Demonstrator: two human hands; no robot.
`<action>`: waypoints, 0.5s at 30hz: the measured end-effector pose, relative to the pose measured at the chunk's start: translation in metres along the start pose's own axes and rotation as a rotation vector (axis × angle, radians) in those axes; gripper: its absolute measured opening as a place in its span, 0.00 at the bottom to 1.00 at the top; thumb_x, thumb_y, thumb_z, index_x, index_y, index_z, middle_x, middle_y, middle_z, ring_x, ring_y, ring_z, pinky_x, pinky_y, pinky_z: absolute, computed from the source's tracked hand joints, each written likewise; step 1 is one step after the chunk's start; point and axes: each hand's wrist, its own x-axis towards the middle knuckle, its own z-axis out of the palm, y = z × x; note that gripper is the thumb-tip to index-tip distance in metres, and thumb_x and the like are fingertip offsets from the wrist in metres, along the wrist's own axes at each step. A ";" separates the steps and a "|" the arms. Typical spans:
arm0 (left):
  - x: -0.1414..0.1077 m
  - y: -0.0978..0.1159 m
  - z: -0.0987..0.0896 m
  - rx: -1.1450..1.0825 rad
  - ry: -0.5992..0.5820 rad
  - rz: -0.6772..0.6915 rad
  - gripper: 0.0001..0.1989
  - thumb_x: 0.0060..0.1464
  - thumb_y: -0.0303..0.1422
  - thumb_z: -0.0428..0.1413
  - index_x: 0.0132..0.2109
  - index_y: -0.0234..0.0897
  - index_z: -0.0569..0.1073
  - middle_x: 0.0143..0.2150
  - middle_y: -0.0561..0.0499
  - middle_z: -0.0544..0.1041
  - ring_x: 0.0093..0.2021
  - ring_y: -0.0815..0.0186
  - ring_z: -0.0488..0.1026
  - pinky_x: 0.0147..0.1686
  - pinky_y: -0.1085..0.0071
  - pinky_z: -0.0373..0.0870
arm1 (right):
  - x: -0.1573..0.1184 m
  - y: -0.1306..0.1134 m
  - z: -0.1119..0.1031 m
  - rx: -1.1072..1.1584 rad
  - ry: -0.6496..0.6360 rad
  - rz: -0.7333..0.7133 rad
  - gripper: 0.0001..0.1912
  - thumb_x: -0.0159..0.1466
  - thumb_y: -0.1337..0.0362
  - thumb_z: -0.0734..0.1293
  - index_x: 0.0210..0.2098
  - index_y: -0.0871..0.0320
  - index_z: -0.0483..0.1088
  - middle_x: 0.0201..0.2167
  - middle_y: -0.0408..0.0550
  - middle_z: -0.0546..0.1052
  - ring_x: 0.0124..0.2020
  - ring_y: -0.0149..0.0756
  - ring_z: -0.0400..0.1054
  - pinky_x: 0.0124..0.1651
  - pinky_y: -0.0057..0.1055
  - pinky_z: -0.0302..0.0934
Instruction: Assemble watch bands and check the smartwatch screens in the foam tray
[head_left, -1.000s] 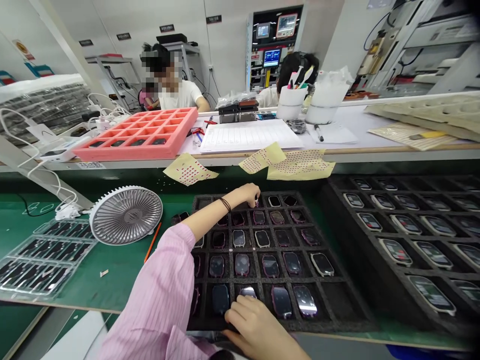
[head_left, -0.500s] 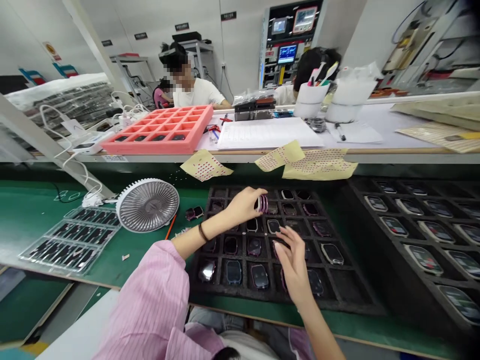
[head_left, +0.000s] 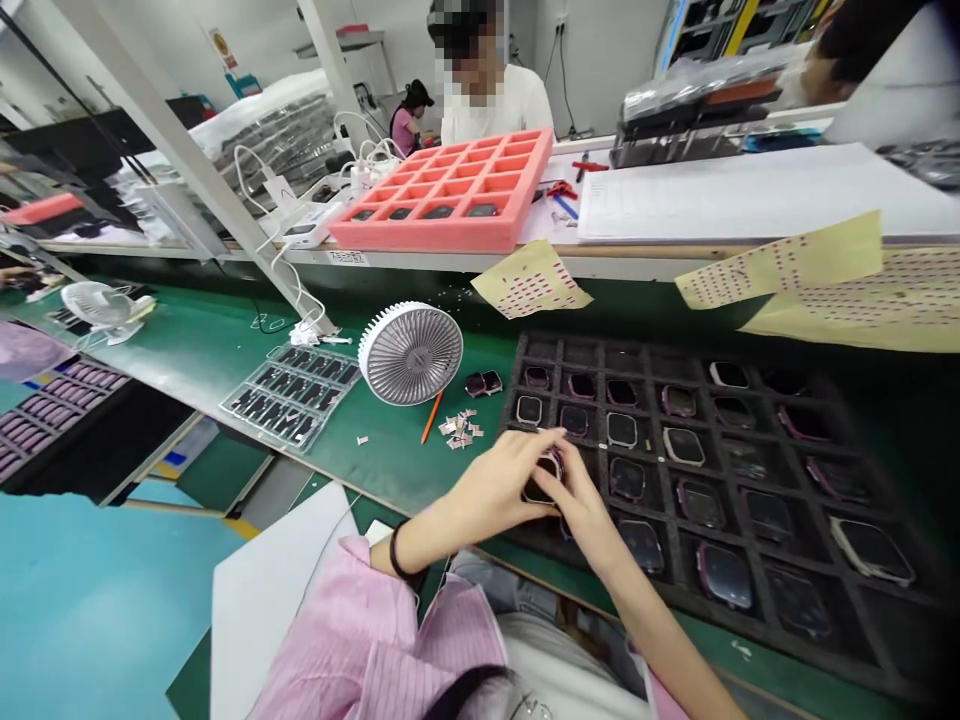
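Over the near left part of a black foam tray (head_left: 652, 470), my two hands meet around a small stack of watch cases (head_left: 544, 480) with dark faces and purple edges. My left hand (head_left: 502, 475) is wrapped round the stack from the left. From the right, the thumb and fingers of my right hand (head_left: 581, 490) close on the same stack. My fingers hide much of it, so the number of cases cannot be told. Watch cases in purple, silver and black frames lie singly in the tray's compartments, among them a silver-framed case (head_left: 684, 447).
A round fan (head_left: 411, 354), an orange stick (head_left: 433, 418), small pale scraps (head_left: 460, 428) and a clear blister tray (head_left: 294, 398) are left of the foam tray. Above, a shelf bears a pink foam tray (head_left: 431, 236) and paper sheets (head_left: 757, 195). Another person (head_left: 499, 110) sits beyond.
My left hand has brought the watch cases from the tray's far part nearer to me, and my right hand has joined on them. The view has turned left.
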 end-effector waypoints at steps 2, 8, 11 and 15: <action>-0.009 -0.025 -0.011 -0.040 0.038 -0.060 0.29 0.53 0.38 0.60 0.60 0.39 0.60 0.57 0.42 0.68 0.56 0.56 0.65 0.55 0.59 0.67 | 0.002 -0.006 0.000 0.239 -0.021 0.174 0.22 0.59 0.53 0.67 0.52 0.51 0.67 0.40 0.47 0.76 0.38 0.41 0.71 0.41 0.39 0.67; -0.017 -0.100 0.002 0.251 0.037 -0.303 0.06 0.61 0.31 0.52 0.42 0.35 0.72 0.48 0.45 0.72 0.47 0.59 0.68 0.48 0.60 0.68 | 0.005 -0.024 -0.001 0.616 0.037 0.341 0.18 0.59 0.57 0.64 0.45 0.59 0.71 0.30 0.52 0.77 0.26 0.38 0.68 0.24 0.32 0.61; -0.012 -0.112 0.014 0.301 -0.026 -0.292 0.04 0.60 0.31 0.53 0.41 0.36 0.72 0.48 0.45 0.72 0.47 0.59 0.68 0.46 0.61 0.67 | 0.006 -0.025 0.003 0.632 0.047 0.357 0.17 0.59 0.58 0.64 0.45 0.59 0.72 0.30 0.52 0.77 0.26 0.39 0.69 0.24 0.33 0.61; -0.007 -0.113 0.015 0.289 -0.050 -0.280 0.03 0.59 0.29 0.53 0.37 0.36 0.71 0.45 0.46 0.72 0.46 0.60 0.67 0.46 0.62 0.67 | 0.006 -0.023 0.005 0.637 0.050 0.348 0.17 0.60 0.58 0.63 0.45 0.59 0.71 0.30 0.52 0.77 0.26 0.39 0.69 0.25 0.33 0.61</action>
